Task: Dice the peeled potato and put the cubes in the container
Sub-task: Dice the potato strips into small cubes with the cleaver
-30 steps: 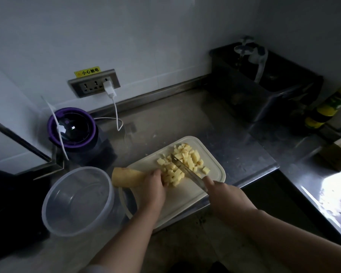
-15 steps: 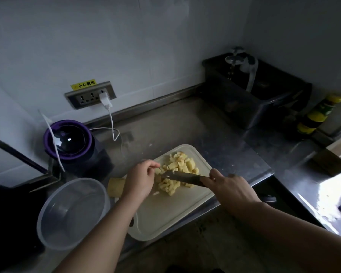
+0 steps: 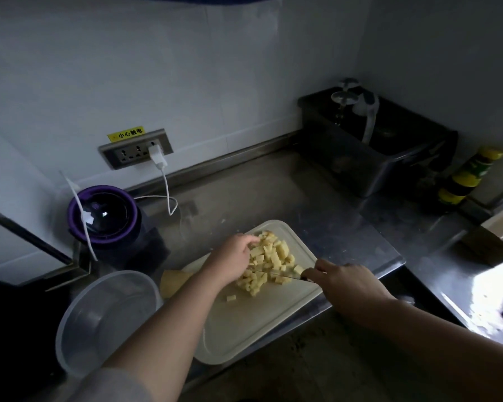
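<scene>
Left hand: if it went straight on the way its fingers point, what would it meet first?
The potato cubes: the left hand points its fingers straight into the pile on the cutting board. They look about touching it, though depth is unclear.

The knife [image 3: 286, 275] across the cutting board [image 3: 259, 323] shows only as a thin dark line, its handle buried in the right hand [image 3: 346, 281]. The left arm [image 3: 169, 323] covers the board's left edge and part of the potato piece [image 3: 173, 281]. Beyond the board, the dark tub [image 3: 360, 169] hides its contents in shadow.
</scene>
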### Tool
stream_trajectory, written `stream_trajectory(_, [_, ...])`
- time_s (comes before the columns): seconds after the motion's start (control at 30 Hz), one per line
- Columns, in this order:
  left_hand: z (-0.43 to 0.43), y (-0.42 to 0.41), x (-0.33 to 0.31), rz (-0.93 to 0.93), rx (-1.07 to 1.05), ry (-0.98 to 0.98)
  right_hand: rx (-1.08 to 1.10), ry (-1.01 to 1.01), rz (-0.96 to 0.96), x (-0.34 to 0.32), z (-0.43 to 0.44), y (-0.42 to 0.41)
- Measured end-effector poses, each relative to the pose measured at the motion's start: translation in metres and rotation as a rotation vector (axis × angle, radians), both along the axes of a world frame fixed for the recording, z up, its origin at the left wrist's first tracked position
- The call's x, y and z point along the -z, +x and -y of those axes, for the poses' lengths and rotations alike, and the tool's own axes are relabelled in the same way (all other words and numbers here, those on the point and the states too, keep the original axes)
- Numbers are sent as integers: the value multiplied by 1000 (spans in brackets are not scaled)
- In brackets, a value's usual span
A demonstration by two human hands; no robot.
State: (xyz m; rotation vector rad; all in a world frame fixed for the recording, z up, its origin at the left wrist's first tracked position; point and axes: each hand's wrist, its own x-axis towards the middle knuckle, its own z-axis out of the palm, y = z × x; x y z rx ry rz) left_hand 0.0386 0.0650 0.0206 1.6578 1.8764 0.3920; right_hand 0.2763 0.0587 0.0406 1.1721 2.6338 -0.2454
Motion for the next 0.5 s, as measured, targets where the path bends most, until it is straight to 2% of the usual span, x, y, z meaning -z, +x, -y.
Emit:
stream_trajectory(0.1, [7,-19,-4,-27,-85,84,-24,-128,-69,7,-2,1])
stream_trajectory(0.23, [27,-47,-4,-94,-151,58,-77,-250,-56,19,0,-10])
stream_trajectory(0.4, [48,-66,-7,-133,-193,39,-59,-254,-20,31,-5,-36])
stream_trajectory(0.5, [55,-78,-5,-242,-204,38,9,-231,-30,36,-11,-42])
